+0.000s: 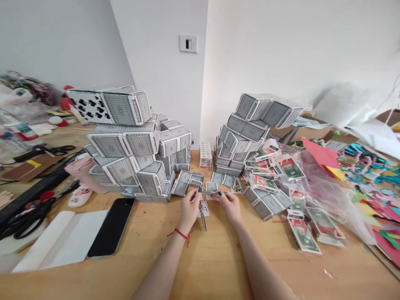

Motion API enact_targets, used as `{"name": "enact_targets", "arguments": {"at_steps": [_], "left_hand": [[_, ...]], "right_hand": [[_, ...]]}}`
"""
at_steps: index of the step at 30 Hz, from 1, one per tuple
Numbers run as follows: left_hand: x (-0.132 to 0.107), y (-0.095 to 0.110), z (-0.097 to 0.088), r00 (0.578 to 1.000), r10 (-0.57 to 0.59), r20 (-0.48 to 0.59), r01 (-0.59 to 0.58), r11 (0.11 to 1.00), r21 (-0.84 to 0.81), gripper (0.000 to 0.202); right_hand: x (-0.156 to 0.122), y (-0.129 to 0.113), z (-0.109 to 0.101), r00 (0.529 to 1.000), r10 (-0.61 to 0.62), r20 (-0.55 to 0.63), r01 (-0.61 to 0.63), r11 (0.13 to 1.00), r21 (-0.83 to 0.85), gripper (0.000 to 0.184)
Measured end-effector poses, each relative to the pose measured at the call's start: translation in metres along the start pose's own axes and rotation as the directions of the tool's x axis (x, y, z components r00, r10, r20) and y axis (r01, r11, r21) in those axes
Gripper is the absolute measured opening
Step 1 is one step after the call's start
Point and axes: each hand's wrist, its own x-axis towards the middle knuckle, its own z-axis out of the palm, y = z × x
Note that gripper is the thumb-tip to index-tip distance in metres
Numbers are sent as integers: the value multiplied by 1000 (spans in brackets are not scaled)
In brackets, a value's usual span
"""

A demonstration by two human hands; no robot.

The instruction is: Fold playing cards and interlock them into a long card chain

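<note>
My left hand (pixel 190 208) and my right hand (pixel 230 205) meet over the middle of the wooden table (pixel 206 262). Both pinch playing cards (pixel 204 208) between them; one card stands on edge, another lies flat with red pips. A red string circles my left wrist. Just beyond the fingers lie loose grey-backed cards (pixel 218 181). To the left rises a pile of boxes made from cards (pixel 134 146), to the right a second such pile (pixel 250 129).
A black phone (pixel 112 225) and white sheet (pixel 59 241) lie at left, with scissors (pixel 28 216) and a pink object (pixel 83 171). Red-and-green card packs (pixel 300 216), plastic wrap and coloured paper scraps (pixel 375 196) crowd the right. A wall switch (pixel 188 43) sits above.
</note>
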Motion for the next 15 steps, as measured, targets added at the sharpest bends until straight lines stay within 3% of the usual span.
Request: {"name": "enact_targets", "arguments": {"at_steps": [4,7,9,11,13,15], "left_hand": [[2,0,1,996,-58,69,66,991,-113,29],[6,-5,-3,989,-141,32,145,959,-244,28],[10,-6,-6,983,-182,-31,161,928,-337,27],[13,-5,-10,975,-205,-86,153,898,-412,25],[14,-3,-13,972,-202,-122,130,888,-441,23],[14,0,-14,971,-192,-145,111,892,-438,21]], "right_hand": [[-1,0,0,999,1,40,1,999,-45,36],[-1,1,-1,999,-3,44,6,997,-72,51],[-2,1,0,999,-31,-28,26,984,-178,55],[-4,0,3,994,-100,-44,76,921,-382,48],[-7,-1,8,982,-168,86,187,794,-579,34],[-11,-3,15,942,-176,285,327,671,-665,28]]}}
